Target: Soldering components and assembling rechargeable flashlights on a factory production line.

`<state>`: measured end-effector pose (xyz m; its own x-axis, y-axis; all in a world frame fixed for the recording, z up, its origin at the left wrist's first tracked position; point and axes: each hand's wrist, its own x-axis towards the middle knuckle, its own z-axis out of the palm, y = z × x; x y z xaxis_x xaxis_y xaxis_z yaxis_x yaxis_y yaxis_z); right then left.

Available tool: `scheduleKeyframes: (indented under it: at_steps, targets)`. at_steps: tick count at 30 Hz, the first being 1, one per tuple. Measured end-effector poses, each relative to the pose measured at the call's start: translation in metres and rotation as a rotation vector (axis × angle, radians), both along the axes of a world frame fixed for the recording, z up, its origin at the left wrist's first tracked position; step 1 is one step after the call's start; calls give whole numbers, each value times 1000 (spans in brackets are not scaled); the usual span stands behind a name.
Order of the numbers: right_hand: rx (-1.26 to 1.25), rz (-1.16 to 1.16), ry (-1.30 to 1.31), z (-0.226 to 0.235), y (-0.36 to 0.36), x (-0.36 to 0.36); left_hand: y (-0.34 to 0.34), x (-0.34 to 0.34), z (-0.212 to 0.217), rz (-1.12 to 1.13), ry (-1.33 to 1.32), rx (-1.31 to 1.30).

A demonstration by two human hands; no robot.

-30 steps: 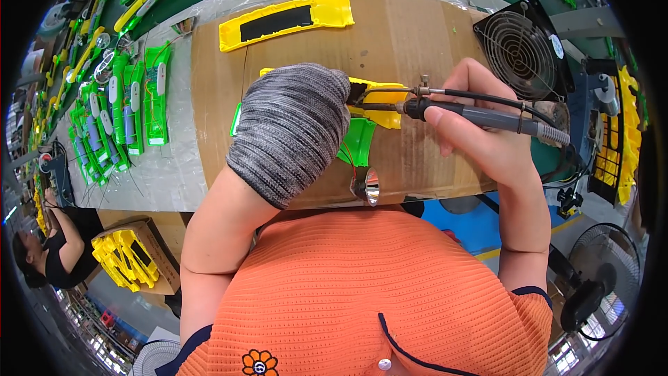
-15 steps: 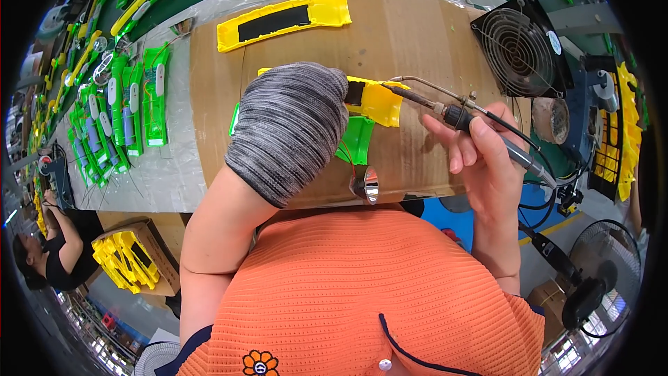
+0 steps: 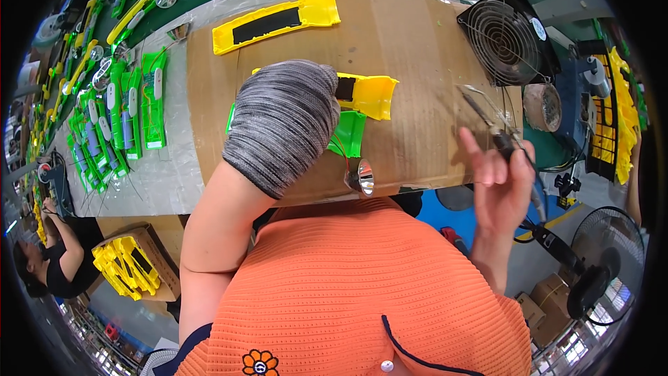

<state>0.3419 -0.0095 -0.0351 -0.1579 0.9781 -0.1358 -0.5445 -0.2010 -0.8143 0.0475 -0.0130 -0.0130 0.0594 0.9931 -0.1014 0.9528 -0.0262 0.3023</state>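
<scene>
My right hand [image 3: 502,181] holds a soldering iron [image 3: 502,141] with a thin metal tube along its shaft; the tip points up and left, clear of the parts. One finger stretches out beside the handle. A grey striped knit sleeve covers my left hand [image 3: 296,108] and hides its fingers. Under and beside that hand lies a yellow plastic casing [image 3: 377,96] with a black strip. A green plastic casing [image 3: 350,134] touches it on the near side. Thin wires run from there to a small silver lamp reflector [image 3: 365,177] at the table's front edge.
Another yellow casing [image 3: 322,11] lies at the back of the cardboard mat [image 3: 410,42]. Green casings [image 3: 153,101] crowd the left. A black fan [image 3: 506,36] and a solder spool [image 3: 600,77] stand right. Below left, a carton [image 3: 161,265] holds yellow casings; a person [image 3: 69,244] sits nearby.
My right hand has drawn the soldering iron away from the yellow casing, to the right and nearer to me. My left hand stays over the casings.
</scene>
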Motion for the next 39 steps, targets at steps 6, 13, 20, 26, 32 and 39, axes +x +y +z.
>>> scheduleKeyframes:
  at_steps: [6,13,20,26,32,39]
  targets:
    - [-133,125,311,-24,-4,-63,-6,-3,-3,48,35,-27]
    - [-85,147,199,-29,9,-78,-1,3,-9,72,31,-20]
    - [-72,193,180,-27,7,-78,-11,-1,-5,141,30,8]
    - [-33,196,249,-29,1,-64,-12,-1,-9,109,13,36]
    - [54,175,137,-23,2,-57,-13,-2,2,65,-10,57]
    - [189,338,-348,18,33,-56,-6,-2,-11,103,46,-23]
